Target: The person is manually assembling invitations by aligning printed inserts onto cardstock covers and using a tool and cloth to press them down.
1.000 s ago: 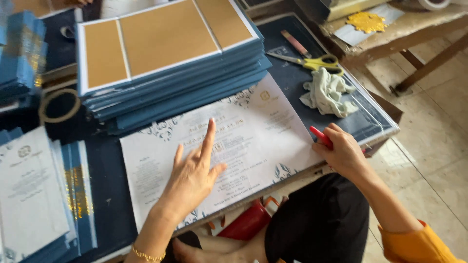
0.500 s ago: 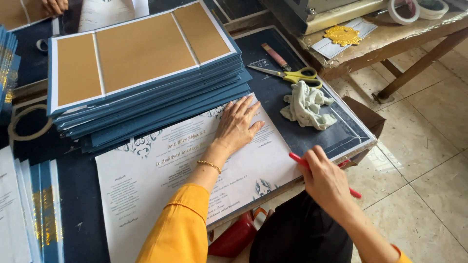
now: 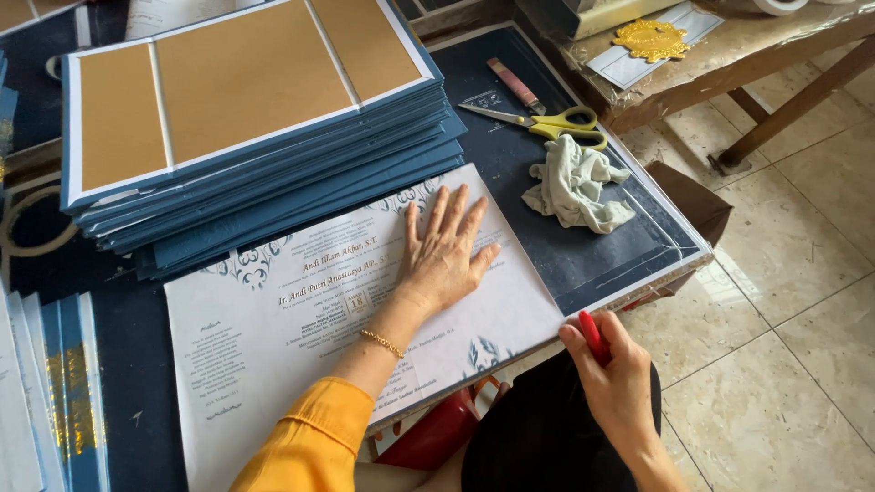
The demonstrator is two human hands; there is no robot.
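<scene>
The left hand [image 3: 445, 258] lies flat, fingers spread, on the large white printed paper sheet [image 3: 301, 337] at six o'clock of the blue card stack [image 3: 255, 137]; press evenly. The right hand [image 3: 620, 387], at four o'clock, grips a red-handled tool [image 3: 594, 335]; steady it

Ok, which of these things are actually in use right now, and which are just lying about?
In use:
left hand pressed flat on the printed sheet
right hand gripping a red tool at the sheet's edge

Lying about:
stack of blue covers
scissors
cloth
tape roll
gold ornament
</scene>
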